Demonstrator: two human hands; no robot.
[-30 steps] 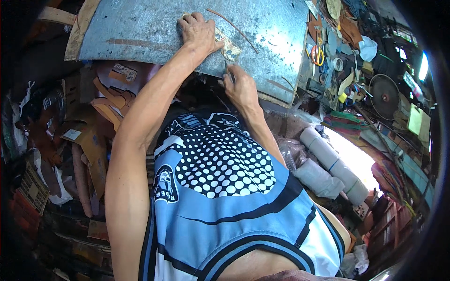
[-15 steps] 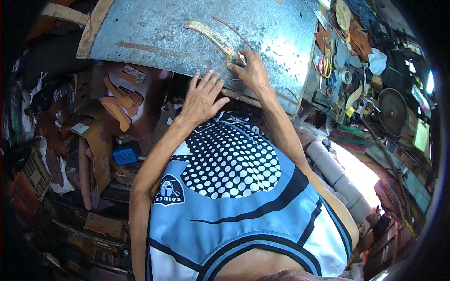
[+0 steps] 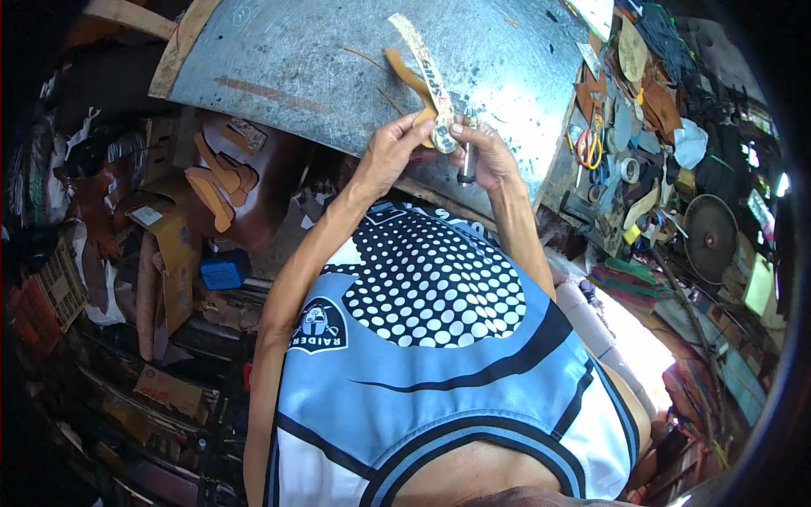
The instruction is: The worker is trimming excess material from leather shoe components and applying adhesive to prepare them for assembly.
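Observation:
Over the near edge of a metal-topped table (image 3: 304, 51), both of my hands are closed. My left hand (image 3: 390, 154) pinches the lower end of a curved tan leather strip (image 3: 409, 76). A cream printed template (image 3: 420, 52) of similar shape stands beside the strip, its lower end between my two hands. My right hand (image 3: 492, 155) grips the template's end with thumb and fingers. That hand also holds a short tool with a dark and metallic handle (image 3: 466, 173); its working end cannot be made out. Thin brown leather trimmings (image 3: 365, 57) lie on the metal just beyond.
Several cut tan leather pieces (image 3: 211, 182) lie in a heap to the left, below table height. Scissors with orange handles (image 3: 590, 150), a tape roll (image 3: 628, 171) and leather scraps crowd the right side. A round fan (image 3: 710, 237) stands farther right.
The template and a tan leather strip have been lifted off the table and parted. My left hand has moved right and closed on the strip. My right hand has turned, still holding the tool.

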